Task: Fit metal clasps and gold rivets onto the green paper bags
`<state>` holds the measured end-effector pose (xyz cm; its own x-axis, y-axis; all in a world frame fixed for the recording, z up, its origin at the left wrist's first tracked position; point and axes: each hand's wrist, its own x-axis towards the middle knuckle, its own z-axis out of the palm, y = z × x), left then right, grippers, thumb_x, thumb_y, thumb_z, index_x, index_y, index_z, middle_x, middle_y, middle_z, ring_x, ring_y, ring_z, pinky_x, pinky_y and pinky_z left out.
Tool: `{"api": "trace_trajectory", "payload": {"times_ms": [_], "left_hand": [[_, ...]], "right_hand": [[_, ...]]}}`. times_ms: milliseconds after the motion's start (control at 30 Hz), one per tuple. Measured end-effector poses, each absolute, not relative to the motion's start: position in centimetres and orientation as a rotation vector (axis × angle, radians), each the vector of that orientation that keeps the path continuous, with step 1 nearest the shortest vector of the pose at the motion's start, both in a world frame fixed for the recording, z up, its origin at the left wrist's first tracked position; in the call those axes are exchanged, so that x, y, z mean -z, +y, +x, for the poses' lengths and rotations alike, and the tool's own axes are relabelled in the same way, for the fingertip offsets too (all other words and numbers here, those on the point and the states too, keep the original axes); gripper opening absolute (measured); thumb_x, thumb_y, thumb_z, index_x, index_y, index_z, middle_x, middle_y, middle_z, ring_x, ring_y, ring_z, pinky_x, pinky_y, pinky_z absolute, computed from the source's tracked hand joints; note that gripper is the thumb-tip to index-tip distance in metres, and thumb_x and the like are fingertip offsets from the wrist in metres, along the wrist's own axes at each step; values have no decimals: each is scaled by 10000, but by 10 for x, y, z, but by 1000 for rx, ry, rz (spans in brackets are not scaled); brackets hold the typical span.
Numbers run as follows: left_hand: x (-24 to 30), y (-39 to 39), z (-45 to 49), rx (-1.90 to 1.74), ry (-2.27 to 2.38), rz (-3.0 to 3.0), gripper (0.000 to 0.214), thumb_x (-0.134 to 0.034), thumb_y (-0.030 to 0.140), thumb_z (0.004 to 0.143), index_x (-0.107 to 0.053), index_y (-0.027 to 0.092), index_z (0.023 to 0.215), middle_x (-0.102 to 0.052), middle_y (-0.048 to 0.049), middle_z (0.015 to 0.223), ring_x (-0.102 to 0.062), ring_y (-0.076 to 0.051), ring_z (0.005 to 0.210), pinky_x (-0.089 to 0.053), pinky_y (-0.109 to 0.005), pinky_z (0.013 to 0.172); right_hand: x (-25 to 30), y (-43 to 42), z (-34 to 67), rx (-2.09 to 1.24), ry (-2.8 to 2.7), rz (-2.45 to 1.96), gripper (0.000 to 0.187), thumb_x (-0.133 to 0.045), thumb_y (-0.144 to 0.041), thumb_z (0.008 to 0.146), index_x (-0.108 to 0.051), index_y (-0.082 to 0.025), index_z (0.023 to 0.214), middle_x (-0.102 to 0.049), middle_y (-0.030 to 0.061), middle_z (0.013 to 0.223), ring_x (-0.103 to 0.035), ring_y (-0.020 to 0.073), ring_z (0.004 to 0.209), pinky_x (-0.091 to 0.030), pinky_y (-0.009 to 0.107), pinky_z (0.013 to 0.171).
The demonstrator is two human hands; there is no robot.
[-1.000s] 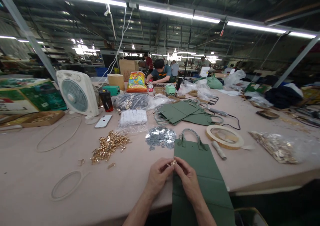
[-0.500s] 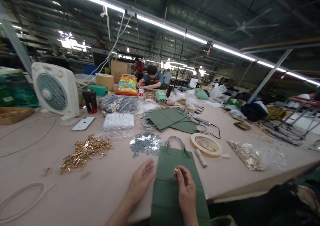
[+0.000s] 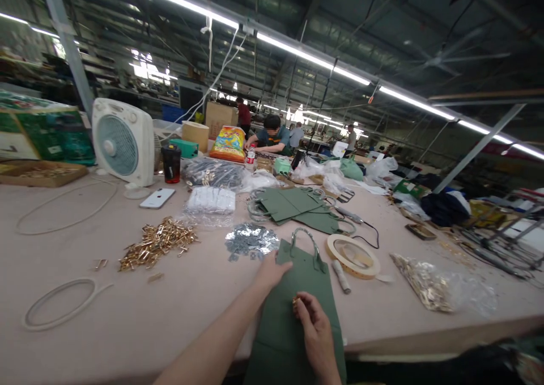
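Note:
A flat green paper bag (image 3: pixel 297 317) with looped handles lies in front of me on the pink table (image 3: pixel 170 317). My right hand (image 3: pixel 312 325) hovers over the bag's middle, fingers pinched on a small gold clasp (image 3: pixel 294 301). My left hand (image 3: pixel 272 270) reaches forward to the bag's upper left corner, fingers extended, close to a heap of small silver metal plates (image 3: pixel 250 241). A pile of gold clasps (image 3: pixel 157 243) lies further left.
A roll of tape (image 3: pixel 352 254), a stack of green bags (image 3: pixel 297 203), a clear sack of gold parts (image 3: pixel 429 286), a white fan (image 3: pixel 123 144), a phone (image 3: pixel 157 198) and white cord loops (image 3: pixel 59 304) lie around. Other people work at the far end (image 3: pixel 272 135).
My hands have parted: the left one let go of the clasp and stretched forward toward the silver plates, while the right kept the clasp over the bag. The view swung slightly.

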<state>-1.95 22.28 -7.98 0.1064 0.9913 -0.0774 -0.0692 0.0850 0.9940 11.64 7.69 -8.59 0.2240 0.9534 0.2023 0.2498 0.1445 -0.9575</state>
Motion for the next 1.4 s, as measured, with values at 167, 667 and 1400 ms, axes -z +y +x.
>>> {"api": "trace_trajectory", "payload": {"times_ms": [167,667,1400], "left_hand": [[77,199,-31,-1100,950,1105,425,-834,359,745,-726,136,1092,-802,-124,1016,-757,-282,894,-610,-381,818],[82,149,-100,-901,598,717,498,-738,127,588,-723,104,1085,-796,-135,979,-753,-276,798,-595,-375,749],[88,157,-96,-772,562,455,429,-723,402,806,-723,72,1080,-801,-162,987,-774,-279,876,-584,-358,868]], "right_hand": [[83,85,135,-782,-1187,-1279,438,-669,-562,933,-716,-168,1118,-740,78,908,-682,216,780,-576,322,750],[84,157,127,-429,-1458,-1160,296,-637,-390,978,-737,-221,1199,-712,107,1197,-659,256,1105,-525,425,999],[90,157,120,-282,-1664,-1130,246,-615,-299,999,-741,-262,1207,-734,95,1186,-675,263,1138,-548,472,1038]]}}
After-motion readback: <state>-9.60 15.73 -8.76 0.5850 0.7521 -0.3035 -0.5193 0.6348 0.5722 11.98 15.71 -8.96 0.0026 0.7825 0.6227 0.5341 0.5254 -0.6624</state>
